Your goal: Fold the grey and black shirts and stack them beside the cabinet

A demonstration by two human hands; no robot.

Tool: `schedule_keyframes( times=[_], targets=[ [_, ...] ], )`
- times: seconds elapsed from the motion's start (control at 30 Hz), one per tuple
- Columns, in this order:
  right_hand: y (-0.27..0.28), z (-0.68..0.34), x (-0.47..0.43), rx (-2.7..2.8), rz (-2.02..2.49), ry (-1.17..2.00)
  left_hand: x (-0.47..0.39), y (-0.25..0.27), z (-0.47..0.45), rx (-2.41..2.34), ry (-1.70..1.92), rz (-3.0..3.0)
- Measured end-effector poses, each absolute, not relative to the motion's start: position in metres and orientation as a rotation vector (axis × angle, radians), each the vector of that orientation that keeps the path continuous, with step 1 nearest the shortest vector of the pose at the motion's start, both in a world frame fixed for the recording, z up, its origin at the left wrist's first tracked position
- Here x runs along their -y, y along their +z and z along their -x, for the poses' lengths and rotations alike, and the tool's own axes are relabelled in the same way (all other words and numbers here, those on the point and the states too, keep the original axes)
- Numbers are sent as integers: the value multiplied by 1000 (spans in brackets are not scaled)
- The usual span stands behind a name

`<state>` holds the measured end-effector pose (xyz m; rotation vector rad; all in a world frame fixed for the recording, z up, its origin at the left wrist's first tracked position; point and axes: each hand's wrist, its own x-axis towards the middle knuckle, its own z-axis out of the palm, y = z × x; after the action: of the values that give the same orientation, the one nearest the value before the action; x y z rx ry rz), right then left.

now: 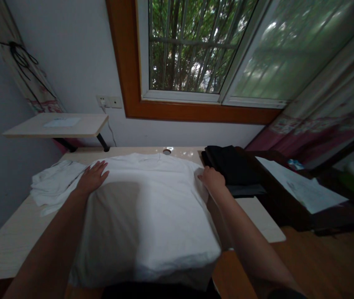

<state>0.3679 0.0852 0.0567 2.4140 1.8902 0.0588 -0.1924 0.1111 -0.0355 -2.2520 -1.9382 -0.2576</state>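
Observation:
A white T-shirt lies spread on the desk, its collar toward the wall and its lower part hanging over the near edge. My left hand rests flat on its left shoulder, fingers stretched out and a little apart. At the opposite shoulder, the fingers of my right hand are curled in on the sleeve edge; the fingertips are partly hidden. Bunched white cloth sits left of my left hand. Just beyond my right hand is a stack of folded black clothes.
A raised shelf with a paper on it stands at the back left. The pale desk meets the wall below a barred window. To the right, a dark surface holds a white sheet. Curtains hang on both sides.

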Motion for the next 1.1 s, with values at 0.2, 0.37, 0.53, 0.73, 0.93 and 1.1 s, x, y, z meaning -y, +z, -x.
schedule_keyframes(
  times=[0.2, 0.37, 0.53, 0.73, 0.93, 1.1],
  targets=[
    [48, -363, -76, -1918, -2353, 56, -107, -30, 188, 1942, -258, 2240],
    [40, -366, -82, -2020, -2335, -95, -105, -25, 185, 1932, -273, 2243],
    [37, -371, -86, -2094, -2487, -269, -102, -24, 182, 1924, -305, 2213],
    [47, -383, -85, -2307, -2826, -251, -93, -18, 174, 1925, -315, 2174],
    [65, -390, -77, -2481, -2973, -113, -84, -7, 153, 1962, -331, 2153],
    [81, -384, -69, -2536, -2904, 86, -79, -1, 113, 1823, -359, 2427]
  ],
)
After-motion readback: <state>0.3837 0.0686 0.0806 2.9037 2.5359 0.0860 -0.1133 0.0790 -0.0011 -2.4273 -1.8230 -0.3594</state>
